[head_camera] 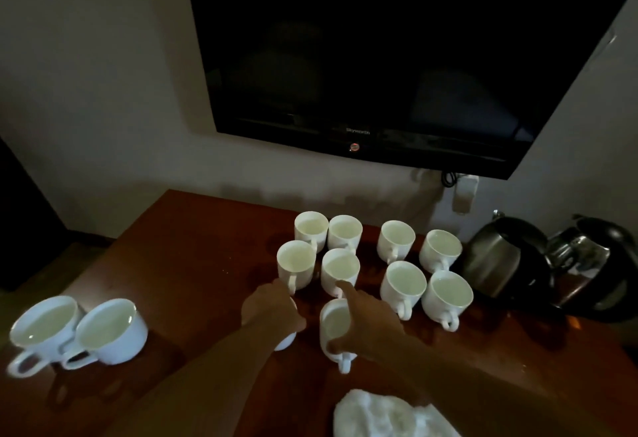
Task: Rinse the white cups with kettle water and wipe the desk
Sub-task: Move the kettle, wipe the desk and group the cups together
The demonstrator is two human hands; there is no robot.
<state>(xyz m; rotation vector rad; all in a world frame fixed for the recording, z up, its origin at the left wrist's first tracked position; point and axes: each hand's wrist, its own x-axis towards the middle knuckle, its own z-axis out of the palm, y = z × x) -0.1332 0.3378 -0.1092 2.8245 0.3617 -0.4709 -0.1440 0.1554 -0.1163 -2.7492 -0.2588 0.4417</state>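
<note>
Nearest, a crumpled white cloth [390, 416] lies at the front edge of the reddish-brown wooden desk [193, 250], below the right forearm. Just beyond it, the right hand [367, 324] rests over a white ceramic cup [333, 328] with its handle turned toward the camera; the thumb curls round the near rim while the forefinger stretches straight out across the mouth toward the cups behind. To its left, the left hand [272, 309] covers another white cup [288, 336], of which only a small part of the wall shows, and its fingers bend down over that cup, the forefinger reaching to the handle of the next one; whether it truly grips cannot be told. Off at the near left corner, well apart from the rest, two wider white cups [79, 329] stand side by side, touching, handles forward. Farther back, eight upright white cups [373, 260] sit in two loose rows, close together, all mouths up. At the right end of the desk, two steel kettles with black handles [538, 264] stand next to each other, just beside the rightmost cups. Behind everything, a dark flat television [379, 56] hangs on the pale wall [86, 91], with a cable and plug below its lower right edge.
</note>
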